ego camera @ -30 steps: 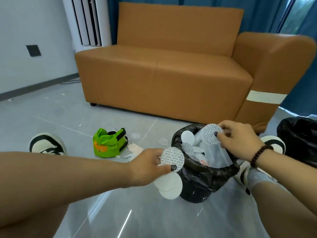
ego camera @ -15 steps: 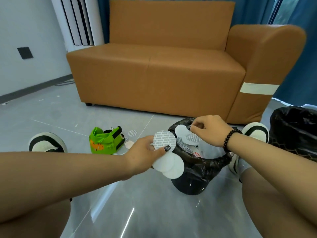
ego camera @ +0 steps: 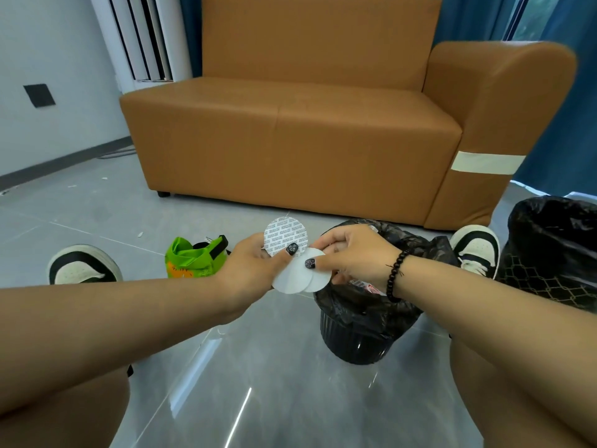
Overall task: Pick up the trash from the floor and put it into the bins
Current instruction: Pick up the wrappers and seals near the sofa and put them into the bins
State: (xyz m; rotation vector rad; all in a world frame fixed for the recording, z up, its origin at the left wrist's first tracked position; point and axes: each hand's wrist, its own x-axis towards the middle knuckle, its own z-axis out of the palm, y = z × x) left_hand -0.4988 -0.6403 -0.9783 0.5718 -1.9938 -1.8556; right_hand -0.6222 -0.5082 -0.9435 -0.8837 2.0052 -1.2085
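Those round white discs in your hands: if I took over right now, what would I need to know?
Left hand: holds a fan of round white discs, the printed disc on top.
Right hand: pinches the edge of one plain disc, just left of the small black bin.
Done: some trash already shows inside that bin.
Left: drop the discs in, then pick up the green wrapper on the floor. A second black bin stands to the right.

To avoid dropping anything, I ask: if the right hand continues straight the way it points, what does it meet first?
The right hand points left, already pinching the white discs held by the left hand; probably that hand comes next.
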